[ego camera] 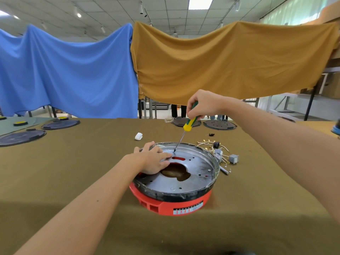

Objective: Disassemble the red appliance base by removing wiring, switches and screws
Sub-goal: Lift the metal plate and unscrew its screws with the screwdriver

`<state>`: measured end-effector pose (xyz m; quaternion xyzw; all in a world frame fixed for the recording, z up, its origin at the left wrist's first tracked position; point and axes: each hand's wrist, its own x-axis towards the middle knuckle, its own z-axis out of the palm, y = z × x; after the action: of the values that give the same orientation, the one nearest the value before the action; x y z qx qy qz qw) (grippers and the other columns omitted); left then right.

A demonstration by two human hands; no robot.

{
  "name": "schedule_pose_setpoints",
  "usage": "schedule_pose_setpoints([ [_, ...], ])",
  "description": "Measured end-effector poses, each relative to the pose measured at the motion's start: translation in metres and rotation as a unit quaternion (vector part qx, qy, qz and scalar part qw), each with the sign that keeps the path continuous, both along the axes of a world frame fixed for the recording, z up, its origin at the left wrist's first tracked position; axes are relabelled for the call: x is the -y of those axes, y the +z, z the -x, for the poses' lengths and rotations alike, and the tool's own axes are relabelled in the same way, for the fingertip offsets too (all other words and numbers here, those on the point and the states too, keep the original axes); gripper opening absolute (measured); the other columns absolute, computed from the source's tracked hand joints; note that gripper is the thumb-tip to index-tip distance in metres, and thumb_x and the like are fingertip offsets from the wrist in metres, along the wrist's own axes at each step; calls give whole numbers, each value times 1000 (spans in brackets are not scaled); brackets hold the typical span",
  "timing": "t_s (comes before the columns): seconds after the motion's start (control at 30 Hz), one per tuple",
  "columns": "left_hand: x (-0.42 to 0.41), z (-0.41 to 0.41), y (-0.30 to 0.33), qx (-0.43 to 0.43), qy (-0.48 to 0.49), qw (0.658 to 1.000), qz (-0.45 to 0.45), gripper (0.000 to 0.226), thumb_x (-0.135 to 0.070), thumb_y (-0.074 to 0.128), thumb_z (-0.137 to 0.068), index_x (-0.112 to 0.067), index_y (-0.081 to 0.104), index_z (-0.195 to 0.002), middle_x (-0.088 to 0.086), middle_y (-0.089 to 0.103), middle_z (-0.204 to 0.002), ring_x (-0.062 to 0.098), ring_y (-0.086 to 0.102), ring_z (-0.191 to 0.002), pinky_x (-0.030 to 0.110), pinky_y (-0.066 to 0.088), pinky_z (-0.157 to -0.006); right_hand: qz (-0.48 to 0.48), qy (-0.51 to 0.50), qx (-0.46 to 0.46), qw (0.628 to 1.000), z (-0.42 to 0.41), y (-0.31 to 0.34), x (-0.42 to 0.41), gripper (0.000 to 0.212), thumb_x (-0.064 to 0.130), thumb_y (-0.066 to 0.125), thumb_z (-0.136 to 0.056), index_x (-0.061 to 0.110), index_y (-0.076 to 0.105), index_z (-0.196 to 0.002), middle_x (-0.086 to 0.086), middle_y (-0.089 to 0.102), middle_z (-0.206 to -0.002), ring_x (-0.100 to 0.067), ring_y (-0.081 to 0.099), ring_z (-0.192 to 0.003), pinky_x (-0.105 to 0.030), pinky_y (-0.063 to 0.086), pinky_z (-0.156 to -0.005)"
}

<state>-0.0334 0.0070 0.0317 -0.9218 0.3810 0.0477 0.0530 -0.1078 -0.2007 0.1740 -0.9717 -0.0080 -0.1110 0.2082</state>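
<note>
One red base (pixel 173 204) sits on the bench (pixel 73 181) right in front of me, with its grey metal plate (pixel 195 168) facing up. My left hand (pixel 153 160) lies flat on the plate's left side, fingers (pixel 165 155) straight and a bit spread, just pressing down. My right hand (pixel 201 103) is wrapped around one screwdriver (pixel 184 128), green and yellow handle. Its long axis runs steeply down and a little to the left, handle up top, tip on the plate just beside my left fingertips, next to a red slot (pixel 178 158).

Just right of the base there's one tangle of pulled wires (pixel 211 144) with brass terminals, and I count about three small grey switches (pixel 233 158) mixed in. One white plug piece (pixel 138 136) lies behind the base. Further back: four dark round lids, two on the left (pixel 23 137) and two behind my right hand (pixel 219 124).
</note>
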Motion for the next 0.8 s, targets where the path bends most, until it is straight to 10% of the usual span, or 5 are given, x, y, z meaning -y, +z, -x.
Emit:
schedule_pose_setpoints([
  [0.37, -1, 0, 1, -3, -6, 1000, 1, 47, -55, 18, -102, -54, 16, -149, -13, 15, -161, 20, -11, -150, 59, 4, -114, 41, 36, -42, 998, -13, 15, -18, 5, 10, 75, -80, 8, 76, -84, 2, 69, -70, -4, 63, -56, -13, 48, -52],
  [0.7, -3, -5, 9, 2, -36, 999, 28, 45, -56, 19, -102, -51, 31, -145, -7, 33, -147, 20, 4, -144, 53, 17, -112, 23, -77, 99, 992, -35, -9, -26, 40, 41, 67, -93, 7, 52, -106, -11, 61, -101, -28, 65, -88, -41, 56, -74],
  [0.8, -4, -5, 4, 12, -42, 998, 46, 44, -55, 21, -102, -51, 32, -145, -8, 35, -145, 19, 5, -143, 51, 18, -111, 109, -128, 77, 983, -35, -8, -30, 45, 52, 47, -101, 7, 44, -102, -6, 53, -84, -22, 52, -71, -33, 39, -53],
])
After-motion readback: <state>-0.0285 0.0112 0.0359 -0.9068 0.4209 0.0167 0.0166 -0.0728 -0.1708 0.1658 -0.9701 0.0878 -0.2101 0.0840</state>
